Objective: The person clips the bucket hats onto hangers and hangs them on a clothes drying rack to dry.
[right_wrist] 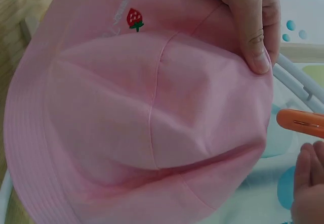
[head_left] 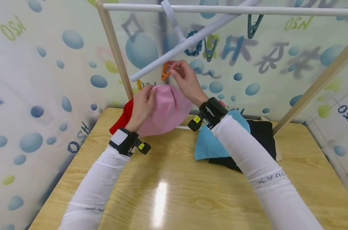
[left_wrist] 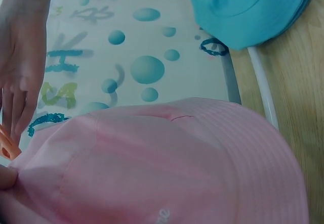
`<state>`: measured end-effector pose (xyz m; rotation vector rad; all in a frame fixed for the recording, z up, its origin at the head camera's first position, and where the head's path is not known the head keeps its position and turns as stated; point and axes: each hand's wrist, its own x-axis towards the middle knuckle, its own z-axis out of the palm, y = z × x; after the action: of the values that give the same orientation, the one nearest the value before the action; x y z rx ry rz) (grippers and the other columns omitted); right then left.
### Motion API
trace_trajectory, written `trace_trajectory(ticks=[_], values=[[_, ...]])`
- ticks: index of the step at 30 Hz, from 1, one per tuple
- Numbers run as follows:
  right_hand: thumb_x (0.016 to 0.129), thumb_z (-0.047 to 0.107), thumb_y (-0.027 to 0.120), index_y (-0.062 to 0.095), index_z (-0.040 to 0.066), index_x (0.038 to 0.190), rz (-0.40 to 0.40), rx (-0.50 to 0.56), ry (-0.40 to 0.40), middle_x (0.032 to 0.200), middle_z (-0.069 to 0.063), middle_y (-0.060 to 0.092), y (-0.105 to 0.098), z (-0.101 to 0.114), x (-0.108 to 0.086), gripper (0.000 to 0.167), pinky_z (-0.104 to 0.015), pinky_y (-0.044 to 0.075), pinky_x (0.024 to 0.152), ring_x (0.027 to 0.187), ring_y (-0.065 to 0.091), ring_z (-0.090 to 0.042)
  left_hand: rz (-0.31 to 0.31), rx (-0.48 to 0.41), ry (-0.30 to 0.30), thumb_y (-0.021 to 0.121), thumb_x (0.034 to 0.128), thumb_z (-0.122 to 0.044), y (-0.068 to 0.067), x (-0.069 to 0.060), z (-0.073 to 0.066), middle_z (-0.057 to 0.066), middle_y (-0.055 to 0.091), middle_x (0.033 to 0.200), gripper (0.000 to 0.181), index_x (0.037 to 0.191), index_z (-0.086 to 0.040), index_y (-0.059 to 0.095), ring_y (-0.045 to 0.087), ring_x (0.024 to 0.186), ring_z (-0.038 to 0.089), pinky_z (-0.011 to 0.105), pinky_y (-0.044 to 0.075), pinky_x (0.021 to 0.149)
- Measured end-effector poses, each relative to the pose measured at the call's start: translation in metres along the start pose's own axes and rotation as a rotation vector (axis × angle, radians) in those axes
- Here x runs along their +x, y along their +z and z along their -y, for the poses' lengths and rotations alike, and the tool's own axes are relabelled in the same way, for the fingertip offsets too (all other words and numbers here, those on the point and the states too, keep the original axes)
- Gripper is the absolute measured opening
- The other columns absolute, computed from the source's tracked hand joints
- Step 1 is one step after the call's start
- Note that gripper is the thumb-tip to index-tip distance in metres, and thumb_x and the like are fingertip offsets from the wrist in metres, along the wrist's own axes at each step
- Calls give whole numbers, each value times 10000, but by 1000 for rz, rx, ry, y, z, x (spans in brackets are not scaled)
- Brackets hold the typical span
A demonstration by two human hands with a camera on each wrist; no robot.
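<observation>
A pink brimmed hat (head_left: 169, 111) hangs from the fingers of my left hand (head_left: 142, 107), which pinches the top of its crown. In the right wrist view a strawberry embroidery (right_wrist: 135, 19) shows on it. My right hand (head_left: 188, 80) is just above the hat and pinches an orange clothespin (head_left: 165, 71) below the slanted white bar (head_left: 185, 44). In the right wrist view the clothespin's tip lies beside the crown, apart from the cloth. Behind the left hand, a red cloth item (head_left: 125, 116) is partly hidden, with a yellow clothespin (head_left: 139, 84) above it.
A light blue hat (head_left: 211, 143) lies on black cloth (head_left: 261, 134) on the wooden table (head_left: 185, 191), partly behind the right forearm. Dark green clothespins (head_left: 210, 51) hang at the rack. Its white top rail (head_left: 277, 11) and wooden posts (head_left: 317, 84) frame the work area.
</observation>
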<state>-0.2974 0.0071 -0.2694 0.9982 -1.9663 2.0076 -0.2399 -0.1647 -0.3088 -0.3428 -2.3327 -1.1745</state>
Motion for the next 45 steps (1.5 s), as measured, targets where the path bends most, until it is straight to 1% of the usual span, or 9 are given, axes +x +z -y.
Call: trace_trajectory(ticks=[5,9,12,17,25,30,33,39,45], values=[[996,-21,456,451,-57,1101,29,94,66,1148,-204,525,0,0,0,111,-304,419,993,1149,530,-250,20,7,-25,476,1018,-153,4,1,-4,156,620,980,258,1165,16,604,528,845,267,337,440,738],[994,-19,464,446,-87,1266,61,125,84,1242,-210,545,0,3,2,281,-316,416,1001,1182,528,-236,19,19,-20,472,1019,-160,5,1,-6,155,628,970,270,1184,10,603,540,822,263,331,446,716],[996,-20,459,446,-81,1353,97,114,81,1292,-220,546,0,5,4,362,-328,409,1010,1161,537,-244,13,28,-9,478,1015,-155,5,1,-7,154,638,971,267,1182,8,607,548,822,263,333,454,727],[999,-3,465,481,-84,1334,104,75,93,1268,-212,562,0,9,6,345,-355,400,1020,1136,546,-243,6,19,13,486,1010,-141,6,3,-7,160,651,982,254,1165,16,613,558,819,270,356,477,746],[999,33,485,510,-67,1272,51,60,175,1225,-177,576,4,14,8,291,-293,416,990,1135,543,-221,-4,17,11,495,1007,-162,8,4,-8,144,665,990,272,1173,8,627,574,796,247,342,493,750],[1001,38,485,509,-64,1240,42,59,189,1196,-172,575,8,18,10,261,-272,420,961,1117,536,-227,-30,37,14,506,1001,-149,8,9,-12,152,669,995,271,1169,21,633,584,799,249,348,512,771],[1002,38,480,509,-64,1237,41,45,182,1189,-171,577,8,18,11,257,-282,420,964,1108,536,-230,-58,46,28,508,1001,-142,8,11,-15,157,673,1008,264,1152,28,641,585,814,254,350,511,780],[1000,29,480,507,-68,1220,43,50,186,1194,-189,569,8,17,12,242,-301,408,984,1121,528,-240,-102,42,55,522,996,-121,9,14,-18,181,680,996,246,1117,52,648,579,793,273,326,477,713],[1005,29,468,494,-71,1245,54,33,165,1194,-186,574,6,16,9,262,-279,438,936,1096,543,-232,-133,45,87,531,992,-110,10,13,-19,183,686,981,239,1119,60,642,585,757,266,294,447,666]])
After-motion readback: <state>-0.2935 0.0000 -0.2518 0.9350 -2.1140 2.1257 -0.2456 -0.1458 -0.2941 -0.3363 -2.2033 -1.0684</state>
